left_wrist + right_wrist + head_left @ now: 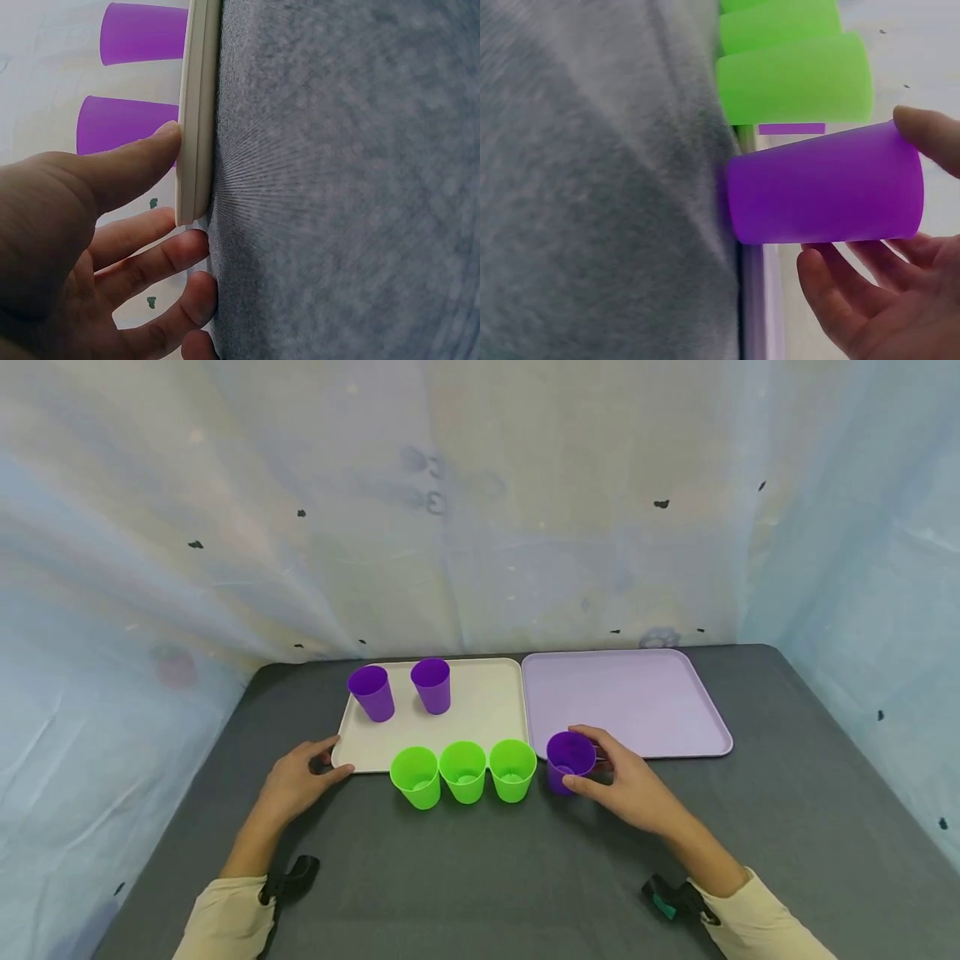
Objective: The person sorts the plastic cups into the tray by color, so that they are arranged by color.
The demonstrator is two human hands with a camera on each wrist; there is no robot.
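We see the right hand (633,785) curled around a purple cup (570,762) that stands upright on the grey table (480,860), just in front of the lavender tray (630,702). The thumb sits at the cup's near side and the fingers (840,292) wrap its far side, lightly spread along the wall. The cup stands just right of a row of three green cups (463,772), which line the front edge of the cream tray (480,706).

We see the left hand (296,781) at the front left corner of the cream tray. Its thumb (139,161) lies on top of the rim and the fingers (161,259) sit spread below the corner against the table, pinching the tray edge. Two more purple cups (401,691) stand upright at the back of the cream tray, near each other but apart.
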